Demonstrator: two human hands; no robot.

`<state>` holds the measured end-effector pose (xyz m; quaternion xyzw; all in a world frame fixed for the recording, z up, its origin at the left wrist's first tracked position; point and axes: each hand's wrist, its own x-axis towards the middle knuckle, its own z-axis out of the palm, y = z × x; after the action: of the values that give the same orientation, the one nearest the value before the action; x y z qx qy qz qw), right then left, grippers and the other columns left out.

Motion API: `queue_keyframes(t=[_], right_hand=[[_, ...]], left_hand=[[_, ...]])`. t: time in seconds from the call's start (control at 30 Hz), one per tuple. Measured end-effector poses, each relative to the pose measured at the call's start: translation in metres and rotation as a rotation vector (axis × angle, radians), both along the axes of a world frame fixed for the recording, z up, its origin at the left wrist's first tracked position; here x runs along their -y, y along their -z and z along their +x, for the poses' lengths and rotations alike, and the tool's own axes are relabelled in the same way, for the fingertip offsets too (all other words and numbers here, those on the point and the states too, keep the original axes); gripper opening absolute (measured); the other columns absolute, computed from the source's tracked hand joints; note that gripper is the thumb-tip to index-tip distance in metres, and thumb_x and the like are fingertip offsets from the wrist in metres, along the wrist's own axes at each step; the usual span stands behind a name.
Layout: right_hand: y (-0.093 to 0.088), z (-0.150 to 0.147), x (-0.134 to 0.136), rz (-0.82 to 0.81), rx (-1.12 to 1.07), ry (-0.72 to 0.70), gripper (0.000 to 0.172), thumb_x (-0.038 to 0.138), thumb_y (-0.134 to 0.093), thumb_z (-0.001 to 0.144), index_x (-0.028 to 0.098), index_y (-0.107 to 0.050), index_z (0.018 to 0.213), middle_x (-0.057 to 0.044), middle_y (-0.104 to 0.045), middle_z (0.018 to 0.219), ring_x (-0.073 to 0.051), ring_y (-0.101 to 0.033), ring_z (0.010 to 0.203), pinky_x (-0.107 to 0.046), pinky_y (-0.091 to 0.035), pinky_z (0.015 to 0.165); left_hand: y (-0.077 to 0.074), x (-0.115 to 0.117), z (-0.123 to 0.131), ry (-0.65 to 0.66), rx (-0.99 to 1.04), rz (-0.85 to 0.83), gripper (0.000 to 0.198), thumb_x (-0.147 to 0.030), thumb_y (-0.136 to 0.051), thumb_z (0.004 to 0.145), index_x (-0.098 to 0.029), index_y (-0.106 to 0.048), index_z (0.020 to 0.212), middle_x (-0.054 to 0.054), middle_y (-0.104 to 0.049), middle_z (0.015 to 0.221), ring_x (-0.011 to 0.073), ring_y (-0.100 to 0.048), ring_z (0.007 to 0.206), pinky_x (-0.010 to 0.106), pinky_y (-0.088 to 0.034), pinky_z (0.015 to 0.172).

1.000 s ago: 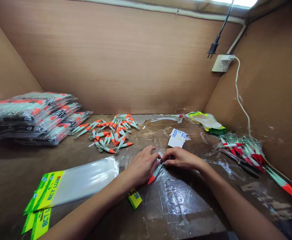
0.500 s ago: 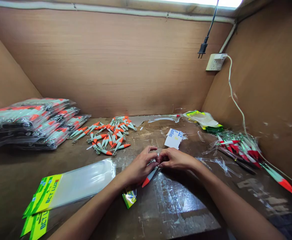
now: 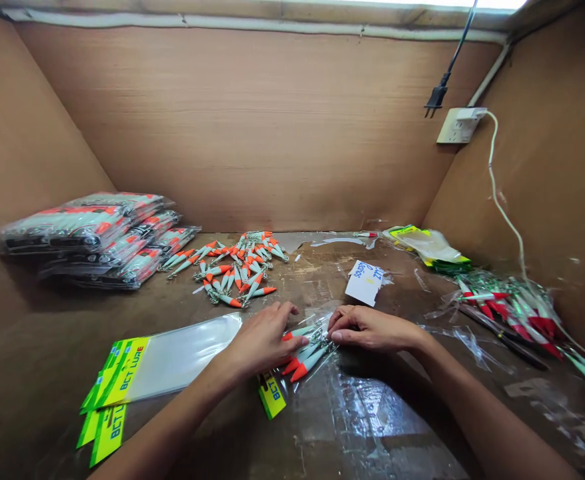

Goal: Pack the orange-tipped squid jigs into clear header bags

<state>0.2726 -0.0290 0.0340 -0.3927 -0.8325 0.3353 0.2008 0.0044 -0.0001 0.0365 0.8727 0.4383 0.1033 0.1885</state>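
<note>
Several white fishing lures with orange tips (image 3: 308, 360) lie side by side between my hands, on a clear plastic bag. The bag's yellow-green header (image 3: 272, 395) shows below my left wrist. My left hand (image 3: 269, 339) is open over the orange ends, its thumb resting across the lures and its fingers apart. At the other end, my right hand (image 3: 365, 328) is closed, thumb and fingertips pinched at the metal hooks of a lure. Its fingers partly hide those hooks.
Loose lures (image 3: 245, 263) are heaped at the back. Packed lure bags (image 3: 92, 233) are stacked left, flat bags (image 3: 187, 357) in front. A paper label (image 3: 365, 283) lies behind my right hand. Red-and-white lures (image 3: 522, 310) and dark pliers (image 3: 505, 337) are at right, beneath a white cable (image 3: 497, 187).
My hands have moved apart, uncovering the row of lures; earlier they met around one lure's hook end. The whole view has shifted, with everything appearing farther right.
</note>
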Motion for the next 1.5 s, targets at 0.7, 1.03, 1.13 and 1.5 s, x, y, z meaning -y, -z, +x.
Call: queue_keyframes(t=[0.7,1.03,1.13,1.5], right_hand=[[0.015,-0.035,-0.003,-0.125,-0.654,0.62,0.044,0.056,-0.06,0.087,0.018,-0.065,0.109,-0.004,-0.064,0.086,-0.015,-0.054,0.064,-0.026,-0.045,0.055],[0.022,-0.065,0.007,-0.236,-0.626,0.408,0.033,0.049,-0.072,0.08,0.018,-0.067,0.087,-0.004,-0.069,0.082,-0.02,-0.063,0.076,-0.029,-0.049,0.068],[0.027,-0.063,0.004,-0.228,-0.614,0.411,0.034,0.051,-0.071,0.081,0.017,-0.067,0.089,-0.003,-0.068,0.08,-0.019,-0.062,0.073,-0.029,-0.048,0.066],[0.02,-0.071,0.013,-0.236,-0.672,0.375,0.034,0.051,-0.071,0.082,0.018,-0.061,0.084,0.0,-0.062,0.078,-0.014,-0.054,0.069,-0.024,-0.043,0.063]], left_hand=[[0.012,-0.01,0.004,-0.185,1.083,-0.746,0.06,-0.039,-0.087,0.065,-0.014,-0.06,0.112,0.011,-0.073,0.096,0.0203,-0.069,0.076,0.028,-0.051,0.066],[0.024,-0.003,0.013,-0.112,1.064,-0.704,0.043,-0.045,-0.086,0.065,-0.011,-0.068,0.085,0.007,-0.071,0.08,0.0166,-0.064,0.066,0.025,-0.047,0.061],[0.026,-0.001,0.015,-0.119,1.09,-0.641,0.042,-0.048,-0.085,0.066,-0.013,-0.068,0.079,0.004,-0.068,0.072,0.0168,-0.064,0.066,0.025,-0.047,0.062],[0.03,-0.001,0.016,-0.05,1.085,-0.609,0.041,-0.05,-0.081,0.071,-0.012,-0.068,0.081,0.004,-0.068,0.072,0.0148,-0.06,0.062,0.023,-0.043,0.058]])
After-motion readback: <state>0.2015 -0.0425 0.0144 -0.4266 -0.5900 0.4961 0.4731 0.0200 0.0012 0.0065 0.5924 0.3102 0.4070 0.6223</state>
